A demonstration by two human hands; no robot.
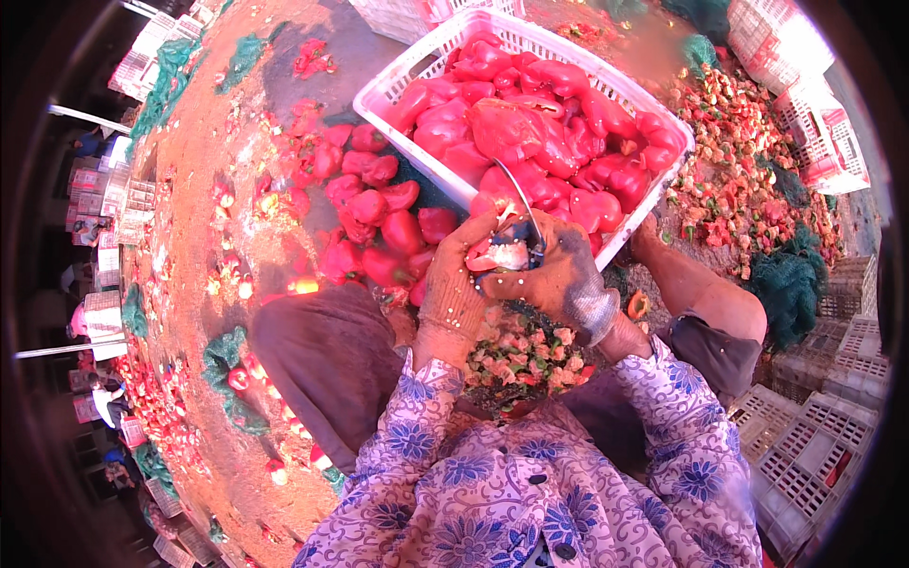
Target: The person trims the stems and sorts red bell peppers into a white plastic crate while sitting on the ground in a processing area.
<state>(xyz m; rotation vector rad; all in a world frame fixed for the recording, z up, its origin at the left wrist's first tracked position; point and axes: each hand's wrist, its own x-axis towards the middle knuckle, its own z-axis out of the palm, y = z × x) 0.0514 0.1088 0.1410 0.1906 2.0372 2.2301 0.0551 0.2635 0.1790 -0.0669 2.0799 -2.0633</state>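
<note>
Both my hands wear stained work gloves and meet in front of my lap. My left hand [454, 284] is closed around a red bell pepper [497, 257], whose pale, seedy inside shows. In my right hand [561, 273] is a tool with a thin curved metal blade [517, 186] and a dark part near the fingers; its exact kind is unclear. Just beyond the hands stands a white plastic crate [419, 153] heaped with opened red peppers [504, 131]. Whole red peppers [401, 231] lie on the ground left of it. Pepper cores [529, 355] are piled between my legs.
A large heap of pepper cores [738, 170] lies to the right, near green netting [788, 277]. Stacked plastic crates [809, 447] stand at the lower right. More netting [234, 383] and scattered peppers lie left. Other people, one in a white top [106, 401], are at the far left.
</note>
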